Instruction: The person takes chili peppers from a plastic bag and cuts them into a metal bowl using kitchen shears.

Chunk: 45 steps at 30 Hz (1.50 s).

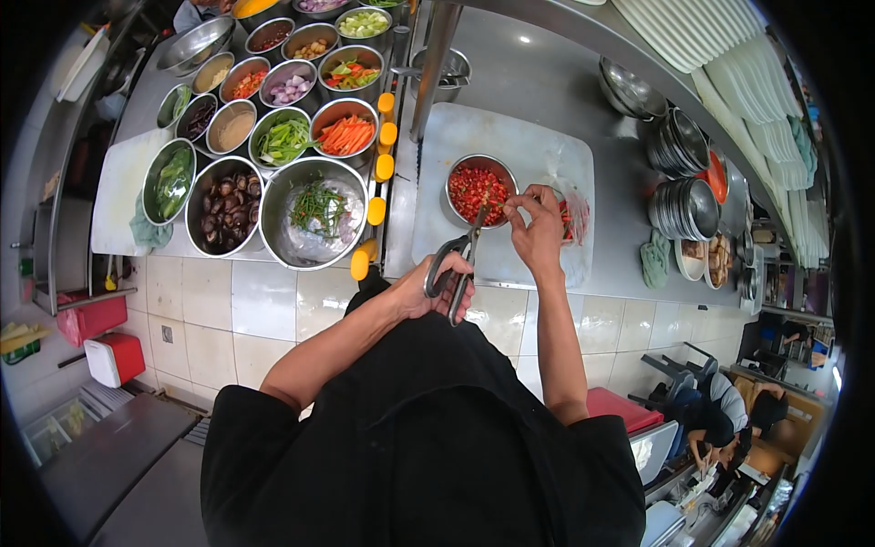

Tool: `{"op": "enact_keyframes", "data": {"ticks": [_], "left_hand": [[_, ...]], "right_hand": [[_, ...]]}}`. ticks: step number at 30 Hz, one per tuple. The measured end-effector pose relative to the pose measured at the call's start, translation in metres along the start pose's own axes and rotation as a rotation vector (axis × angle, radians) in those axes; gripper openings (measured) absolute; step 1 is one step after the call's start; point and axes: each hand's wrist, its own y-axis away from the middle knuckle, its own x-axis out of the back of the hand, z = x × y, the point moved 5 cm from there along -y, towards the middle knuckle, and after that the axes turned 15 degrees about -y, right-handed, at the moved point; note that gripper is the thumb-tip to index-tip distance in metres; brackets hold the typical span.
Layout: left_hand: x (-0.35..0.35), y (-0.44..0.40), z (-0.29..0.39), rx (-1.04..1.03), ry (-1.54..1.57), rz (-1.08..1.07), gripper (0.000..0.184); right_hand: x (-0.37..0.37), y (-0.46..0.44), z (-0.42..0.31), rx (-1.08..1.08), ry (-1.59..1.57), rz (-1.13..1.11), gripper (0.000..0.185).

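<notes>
Dark-handled scissors (473,239) are in my left hand (450,287), its fingers wrapped round the handles. The blades point up over a steel bowl (447,194) of chopped red chilies (474,187). At the bowl's right edge my right hand (536,224) pinches thumb and fingers together near the blade tips; what lies between them is too small to make out. The bowl stands on a white cutting board (437,137). A clear plastic bag (578,211) with red chilies lies beside my right hand.
Steel bowls of vegetables, mushrooms (228,211) and herbs (319,208) fill the left counter, near yellow-capped bottles (384,167). Stacked metal bowls (679,144), plates (670,32) and a green cloth (654,259) are at right. People (725,410) are at lower right.
</notes>
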Motion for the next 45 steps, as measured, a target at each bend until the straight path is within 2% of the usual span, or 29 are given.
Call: {"op": "enact_keyframes", "data": {"ticks": [6, 9, 12, 15, 18, 24, 27, 31, 37, 43, 45], "left_hand": [[0.000, -0.003, 0.004, -0.036, -0.016, 0.050, 0.038], [0.005, 0.000, 0.009, -0.081, -0.110, 0.185, 0.036], [0.002, 0.000, 0.003, -0.030, 0.005, 0.029, 0.036], [-0.002, 0.000, 0.000, 0.038, 0.021, -0.007, 0.036], [-0.005, -0.001, 0.002, 0.026, 0.036, 0.003, 0.037], [0.006, -0.002, 0.008, -0.096, -0.130, 0.166, 0.038], [0.003, -0.003, 0.000, -0.017, 0.001, 0.026, 0.037], [-0.005, 0.000, 0.002, 0.024, 0.016, -0.016, 0.037], [0.009, -0.004, 0.009, -0.078, -0.120, 0.133, 0.034], [0.006, -0.003, 0.004, -0.072, 0.077, 0.084, 0.027], [0.008, -0.002, 0.004, -0.080, 0.071, 0.103, 0.027]], "right_hand": [[-0.006, 0.001, 0.001, -0.006, -0.002, -0.015, 0.011], [-0.005, 0.002, 0.002, -0.003, 0.004, -0.002, 0.012], [-0.004, 0.002, 0.005, -0.020, -0.008, 0.003, 0.012], [-0.004, 0.001, 0.005, -0.011, -0.016, 0.007, 0.012], [-0.006, 0.000, 0.002, -0.005, -0.009, -0.008, 0.012], [-0.006, 0.000, 0.003, -0.009, 0.013, -0.004, 0.011], [-0.004, 0.000, 0.003, -0.024, 0.020, 0.001, 0.011], [-0.005, 0.000, 0.000, -0.010, 0.031, -0.007, 0.011], [-0.007, 0.000, 0.000, -0.002, 0.067, -0.024, 0.010], [-0.010, 0.004, 0.005, -0.055, -0.007, 0.065, 0.009], [-0.013, 0.004, 0.013, -0.153, -0.092, 0.075, 0.009]]}}
